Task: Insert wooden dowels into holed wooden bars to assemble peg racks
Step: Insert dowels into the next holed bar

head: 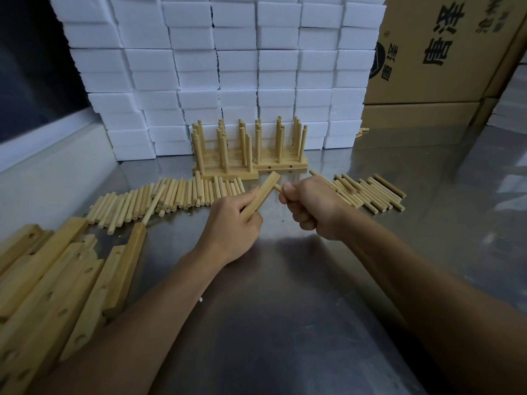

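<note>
My left hand [232,220] grips a pale wooden bar [265,189] above the middle of the steel table, its far end tilted up and away. My right hand [310,206] is curled round a wooden dowel [277,187], whose short visible tip meets the bar's right side near its far end. Most of that dowel is hidden in my fist. Loose dowels lie in a row on the left [171,195] and in a smaller pile on the right [368,192]. Finished peg racks [248,149] stand upright behind my hands.
A heap of holed wooden bars [65,283] lies at the near left on the steel table [271,295]. Stacked white foam blocks [228,67] form a wall at the back. Cardboard boxes [433,58] stand at the back right.
</note>
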